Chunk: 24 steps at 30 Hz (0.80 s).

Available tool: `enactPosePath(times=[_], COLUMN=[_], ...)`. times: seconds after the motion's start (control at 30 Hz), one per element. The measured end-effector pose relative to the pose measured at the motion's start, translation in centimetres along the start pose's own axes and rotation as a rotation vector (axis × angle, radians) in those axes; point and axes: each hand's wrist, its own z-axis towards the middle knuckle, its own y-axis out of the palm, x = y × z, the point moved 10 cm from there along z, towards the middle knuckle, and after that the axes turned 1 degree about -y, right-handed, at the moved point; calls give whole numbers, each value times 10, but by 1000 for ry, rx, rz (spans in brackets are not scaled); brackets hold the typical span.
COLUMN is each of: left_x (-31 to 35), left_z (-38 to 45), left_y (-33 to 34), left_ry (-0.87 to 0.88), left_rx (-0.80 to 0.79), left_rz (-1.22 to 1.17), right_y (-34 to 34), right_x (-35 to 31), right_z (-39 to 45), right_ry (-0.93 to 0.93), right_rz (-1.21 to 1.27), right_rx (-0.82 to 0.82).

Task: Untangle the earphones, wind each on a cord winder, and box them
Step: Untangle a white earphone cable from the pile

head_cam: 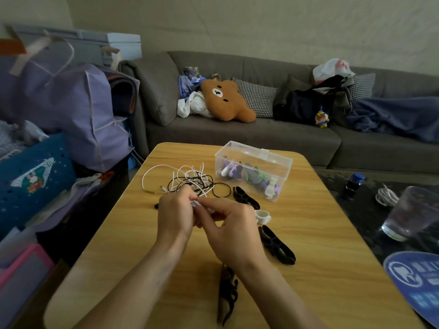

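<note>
1. A wooden desk (320, 269) fills the foreground and carries all the work, within easy reach of the person seated at its near edge.
2. A clear plastic box (253, 170) sits at the far side, lid apparently closed, already holding several wound earphones in purple, green and white, out of the way of the working area.
3. A tangle of white and black earphone cords (190, 179) lies in front of the box, just beyond the hands, loops spread loosely on the desk.
4. The left hand (175, 214) and right hand (234, 230) meet at the centre, both pinching a white cord end, probably teasing it free from the knot.
5. Black cord winders (276, 245) and one white winder (262, 216) wait to the right, likely laid out ready for winding.
</note>
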Motion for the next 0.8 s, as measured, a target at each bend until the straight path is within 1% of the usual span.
enactPosePath(times=[0.1, 0.17, 0.33, 0.53, 0.63, 0.7, 0.8], left_x=[1, 2, -7, -11, -15, -19, -26], left_z=[-1, -3, 3, -2, -4, -6, -11], left_y=[-3, -1, -2, -2, 0, 3, 13], left_ry=[12, 22, -80, -120, -143, -191, -309], left_rx=[31, 31, 16, 32, 29, -6, -156], left_rz=[9, 29, 23, -33, -11, -3, -12], right_y=[-3, -6, -3, -3, -4, -5, -3], right_x=[-5, -6, -9, -13, -10, -9, -15], right_z=[0, 0, -2, -1, -1, -1, -3], right_ry=[-42, -38, -50, -96, -83, -80, -119], right_rz=[-2, 25, 9, -57, -54, -54, -53], right_rx=[62, 82, 71, 51, 44, 36, -5])
